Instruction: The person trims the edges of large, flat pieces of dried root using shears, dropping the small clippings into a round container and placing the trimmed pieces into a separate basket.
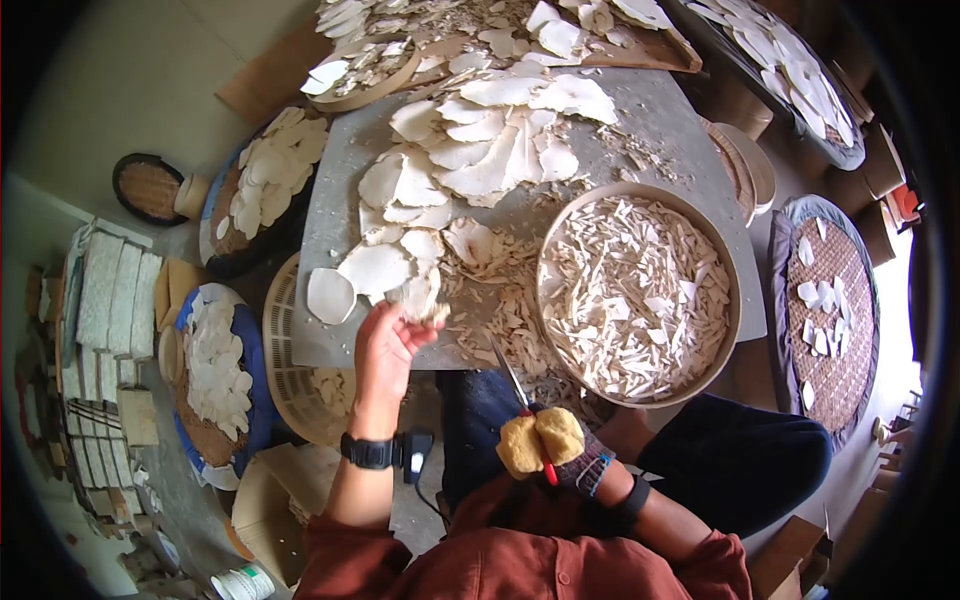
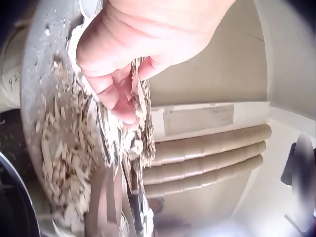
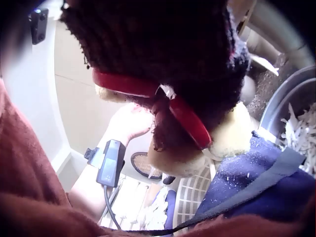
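Note:
In the head view my bare left hand [image 1: 388, 345] pinches a pale dried slice [image 1: 420, 298] with a ragged edge, at the table's near edge. The left wrist view shows thumb and fingers closed round its frayed, layered edge. My gloved right hand [image 1: 585, 467] grips red-handled scissors [image 1: 510, 375], with the blades pointing up toward the table. Yellow sponge padding [image 1: 520, 447] wraps the handles. Beyond the left hand lie overlapping large white slices [image 1: 500, 130]. Right of them stands a round tray [image 1: 640, 402] full of thin cut strips [image 1: 630, 290].
Loose trimmings [image 1: 515, 320] cover the grey table [image 1: 685, 110] between slices and tray. A plastic basket [image 1: 283, 350] stands beside the table at left. Round woven trays with slices stand left and right, including a dark-rimmed tray [image 1: 850, 370]. A wooden tray [image 1: 680, 50] sits at the far edge.

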A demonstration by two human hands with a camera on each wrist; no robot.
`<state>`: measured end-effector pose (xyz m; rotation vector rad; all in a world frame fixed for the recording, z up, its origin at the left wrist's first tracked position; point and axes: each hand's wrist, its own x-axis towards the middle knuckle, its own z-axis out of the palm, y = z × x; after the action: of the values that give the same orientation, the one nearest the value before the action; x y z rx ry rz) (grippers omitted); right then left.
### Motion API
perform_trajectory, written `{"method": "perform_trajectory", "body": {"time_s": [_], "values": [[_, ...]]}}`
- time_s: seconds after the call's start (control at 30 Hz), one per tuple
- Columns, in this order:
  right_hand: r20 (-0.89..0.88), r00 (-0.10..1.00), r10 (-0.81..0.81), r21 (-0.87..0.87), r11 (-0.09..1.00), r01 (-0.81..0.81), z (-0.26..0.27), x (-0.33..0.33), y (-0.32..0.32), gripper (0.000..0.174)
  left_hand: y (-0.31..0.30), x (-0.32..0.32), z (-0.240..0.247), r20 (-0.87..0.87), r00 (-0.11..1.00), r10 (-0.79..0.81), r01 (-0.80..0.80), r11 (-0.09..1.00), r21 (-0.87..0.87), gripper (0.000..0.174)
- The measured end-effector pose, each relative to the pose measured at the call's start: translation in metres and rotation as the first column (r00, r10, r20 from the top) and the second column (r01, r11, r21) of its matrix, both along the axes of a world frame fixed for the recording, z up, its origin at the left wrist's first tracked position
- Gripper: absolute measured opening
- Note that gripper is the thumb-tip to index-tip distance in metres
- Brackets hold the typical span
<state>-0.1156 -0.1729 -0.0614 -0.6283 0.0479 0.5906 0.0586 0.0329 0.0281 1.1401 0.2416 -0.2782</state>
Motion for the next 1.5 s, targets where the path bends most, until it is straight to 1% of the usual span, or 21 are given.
{"method": "perform_trajectory", "body": {"time_s": [0.03, 0.07, 0.13, 0.17, 0.23, 0.3, 0.37, 0.47, 0.5, 0.63, 0.67, 0.73, 0.83, 0.9, 1.07, 1.13, 1.2, 1.27, 1.37, 1.43, 1.5], "values": [[-0.029, 0.999, -0.032, 0.148, 0.988, 0.037, -0.001, 0.001, 0.002, 0.028, -0.011, -0.011, 0.010, -0.065, 0.994, -0.087, 0.079, 0.990, -0.116, 0.025], [-0.063, 0.996, -0.066, 0.290, 0.954, 0.081, -0.002, 0.002, 0.004, 0.030, -0.020, -0.023, 0.012, -0.055, 0.989, -0.138, 0.130, 0.983, -0.130, 0.030], [0.041, 0.992, -0.120, -0.166, 0.978, 0.125, 0.009, 0.005, 0.004, 0.028, -0.038, -0.039, 0.013, -0.093, 0.971, -0.221, 0.216, 0.975, -0.058, 0.029], [0.073, 0.991, -0.109, -0.387, 0.913, 0.129, 0.014, 0.007, 0.004, 0.027, -0.044, -0.048, 0.012, -0.102, 0.961, -0.255, 0.260, 0.965, 0.033, 0.030], [0.273, 0.960, -0.056, -0.535, 0.821, 0.200, 0.021, 0.008, -0.003, 0.027, -0.055, -0.057, 0.010, -0.057, 0.938, -0.341, 0.346, 0.924, 0.162, 0.031], [0.613, 0.737, 0.283, -0.749, 0.506, 0.428, 0.033, 0.012, -0.015, 0.026, -0.057, -0.057, 0.005, -0.018, 0.918, -0.397, 0.391, 0.894, 0.220, 0.032], [0.457, 0.833, 0.313, -0.738, 0.656, 0.159, 0.032, 0.016, -0.019, 0.030, -0.056, -0.054, 0.000, 0.000, 0.935, -0.354, 0.344, 0.909, 0.235, 0.032], [0.368, 0.930, -0.009, -0.419, 0.891, 0.175, 0.004, 0.000, -0.002, 0.026, -0.059, -0.053, -0.012, 0.068, 0.988, -0.136, 0.120, 0.973, 0.196, 0.034], [0.475, 0.879, 0.043, -0.509, 0.828, 0.235, 0.003, 0.006, -0.005, 0.025, -0.059, -0.054, -0.011, 0.056, 0.991, -0.121, 0.110, 0.980, 0.168, 0.037], [0.643, 0.762, -0.083, -0.481, 0.731, 0.485, 0.025, 0.015, -0.005, 0.025, -0.054, -0.058, -0.001, -0.003, 0.946, -0.325, 0.316, 0.917, 0.244, 0.033], [0.701, 0.712, 0.045, -0.562, 0.650, 0.512, 0.022, 0.018, -0.009, 0.026, -0.053, -0.058, 0.000, -0.009, 0.942, -0.336, 0.328, 0.913, 0.242, 0.033], [0.545, 0.838, -0.041, -0.525, 0.763, 0.378, 0.011, 0.019, -0.006, 0.029, -0.052, -0.056, 0.001, -0.017, 0.935, -0.354, 0.348, 0.907, 0.236, 0.033], [0.365, 0.931, -0.012, -0.403, 0.899, 0.169, 0.014, 0.018, -0.007, 0.029, -0.057, -0.057, -0.014, 0.071, 0.991, -0.110, 0.098, 0.983, 0.157, 0.042], [0.369, 0.929, 0.012, -0.427, 0.890, 0.158, 0.023, 0.018, -0.005, 0.030, -0.066, -0.058, -0.017, 0.060, 0.997, 0.050, -0.056, 0.992, 0.110, 0.051], [0.404, 0.910, 0.096, -0.588, 0.789, 0.179, 0.031, 0.019, -0.008, 0.029, -0.074, -0.063, 0.001, 0.052, 0.998, -0.046, 0.037, 0.985, 0.168, 0.051], [0.546, 0.781, 0.304, -0.727, 0.635, 0.261, 0.043, 0.025, -0.014, 0.029, -0.072, -0.058, -0.004, 0.040, 0.997, -0.059, 0.053, 0.989, 0.137, 0.051], [0.402, 0.907, 0.122, -0.604, 0.780, 0.163, 0.035, 0.021, -0.010, 0.029, -0.072, -0.055, -0.007, 0.073, 0.997, -0.034, 0.023, 0.990, 0.141, 0.052], [0.351, 0.936, -0.022, -0.492, 0.846, 0.204, 0.022, 0.018, -0.002, 0.027, -0.070, -0.054, -0.009, 0.078, 0.995, -0.054, 0.043, 0.989, 0.138, 0.052], [0.380, 0.911, -0.158, -0.409, 0.855, 0.319, 0.015, 0.017, 0.002, 0.025, -0.065, -0.053, -0.010, 0.040, 0.991, -0.129, 0.123, 0.984, 0.128, 0.050], [0.305, 0.945, -0.121, -0.419, 0.874, 0.247, 0.018, 0.015, -0.001, 0.026, -0.064, -0.054, -0.012, 0.003, 0.989, -0.150, 0.149, 0.981, 0.127, 0.048], [0.291, 0.956, 0.021, -0.508, 0.851, 0.135, 0.014, 0.011, -0.006, 0.028, -0.064, -0.051, -0.011, -0.017, 0.986, -0.167, 0.167, 0.971, 0.174, 0.046]]}}
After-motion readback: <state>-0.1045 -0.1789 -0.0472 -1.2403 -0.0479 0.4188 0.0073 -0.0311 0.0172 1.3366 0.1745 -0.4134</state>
